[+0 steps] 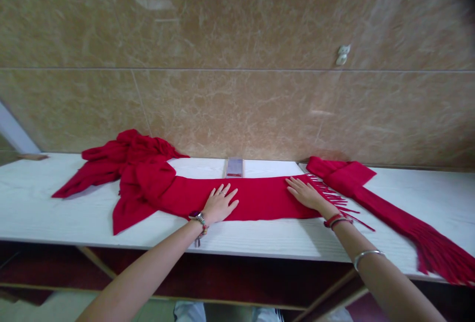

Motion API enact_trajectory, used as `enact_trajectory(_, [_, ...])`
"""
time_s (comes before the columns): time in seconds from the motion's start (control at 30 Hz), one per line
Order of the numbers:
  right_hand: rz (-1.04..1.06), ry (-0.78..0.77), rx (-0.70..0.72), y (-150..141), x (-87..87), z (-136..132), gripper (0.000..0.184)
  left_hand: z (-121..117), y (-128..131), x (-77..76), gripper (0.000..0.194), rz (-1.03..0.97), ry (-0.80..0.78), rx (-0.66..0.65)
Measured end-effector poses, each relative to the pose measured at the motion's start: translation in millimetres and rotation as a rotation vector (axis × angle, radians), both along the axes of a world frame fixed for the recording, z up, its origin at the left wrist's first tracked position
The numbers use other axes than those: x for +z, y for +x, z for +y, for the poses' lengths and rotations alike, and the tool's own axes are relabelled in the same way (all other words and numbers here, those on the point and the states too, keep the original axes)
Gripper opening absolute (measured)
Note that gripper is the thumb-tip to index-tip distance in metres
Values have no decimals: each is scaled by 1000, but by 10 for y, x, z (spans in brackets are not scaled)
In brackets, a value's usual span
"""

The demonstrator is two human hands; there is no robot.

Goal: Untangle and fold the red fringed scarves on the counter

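Note:
A red fringed scarf [261, 199] lies spread flat across the white tabletop, its fringe toward the right. My left hand [219, 204] rests palm down on its middle, fingers spread. Near the fringed end, my right hand [306, 194] also presses flat on the cloth with its fingers stretched out. At the left the cloth runs into a crumpled red heap [135, 163]; whether that is one piece or more I cannot tell. To the right lies another red scarf [382, 208], folded over at its far end, with its fringe over the front edge.
A brown marbled tile wall [230, 109] rises behind the white table [74, 218]. A small grey and white rectangular item [235, 166] lies at the back edge. A cat-shaped hook [343, 55] is on the wall. Dark red shelving [222, 275] shows below the tabletop.

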State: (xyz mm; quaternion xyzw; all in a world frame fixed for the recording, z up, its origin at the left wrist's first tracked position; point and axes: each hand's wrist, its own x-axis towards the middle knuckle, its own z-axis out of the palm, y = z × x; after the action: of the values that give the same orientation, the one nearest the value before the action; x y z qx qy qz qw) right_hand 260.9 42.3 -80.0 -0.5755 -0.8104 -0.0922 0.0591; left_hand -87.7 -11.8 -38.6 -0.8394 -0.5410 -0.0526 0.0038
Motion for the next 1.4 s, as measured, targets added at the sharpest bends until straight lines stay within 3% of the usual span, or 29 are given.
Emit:
enact_trajectory(0.1, [-26, -18, -25, 318, -6, 39, 42, -6, 11, 1, 51, -6, 8, 3])
enact_trajectory(0.17, [-38, 0, -40, 341, 41, 42, 41, -7, 14, 1, 51, -14, 14, 9])
enact_trajectory(0.3, [22, 101, -16, -73, 185, 24, 49, -12, 17, 4, 50, -11, 8, 14])
enact_trajectory(0.4, [64, 27, 123, -433, 210, 25, 51, -19, 19, 16, 50, 0, 3, 18])
enact_trajectory(0.47, [54, -27, 153, -512, 173, 52, 51, -21, 19, 24, 50, 9, -1, 20])
enact_trajectory(0.63, [42, -51, 19, -128, 60, 208, 46, -10, 15, 20, 50, 19, 5, 14])
enact_trajectory(0.77, [37, -14, -95, 165, 104, 259, 45, 3, 13, 7, 50, 23, 11, 13])
enact_trajectory(0.87, [38, 36, -93, 75, 168, 157, 48, 10, 12, -2, 50, 25, 16, 10])
enact_trajectory(1.0, [58, 15, 105, -265, 187, -109, 52, 20, 9, -13, 49, 38, 30, 2])
enact_trajectory(1.1, [68, -37, 149, -407, 185, -258, 51, 27, 8, -15, 49, 51, 34, 2])
enact_trajectory(1.23, [106, -48, 110, -329, 184, -293, 50, 31, 5, -6, 48, 71, 27, 3])
enact_trajectory(1.4, [113, -32, 51, 35, 144, -256, 47, 38, -3, -12, 48, 63, 38, -3])
